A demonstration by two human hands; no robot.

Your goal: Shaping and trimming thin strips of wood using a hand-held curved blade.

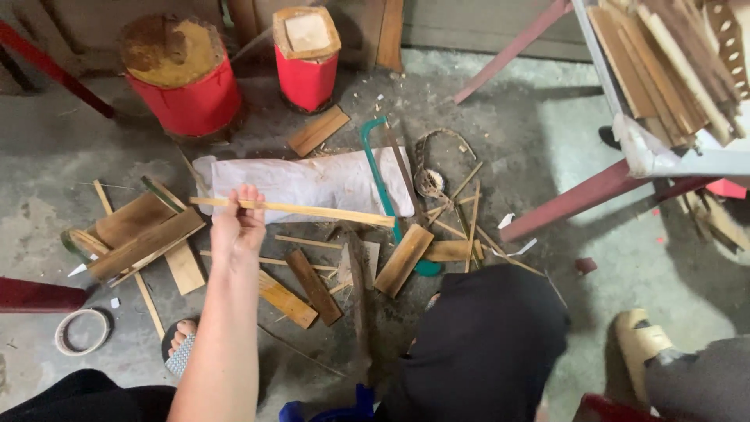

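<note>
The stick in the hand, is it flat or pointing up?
Flat: the thin wooden strip runs sideways, pinched in the left hand above the floor scraps.

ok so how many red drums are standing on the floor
2. The bigger red drum stands top left, the smaller red drum just right of it. Both are beyond the left hand.

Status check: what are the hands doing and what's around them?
Left hand grips a thin wood strip, held level over the floor. Right hand out of view. Below: white sack, green saw, scattered wood offcuts.
</note>
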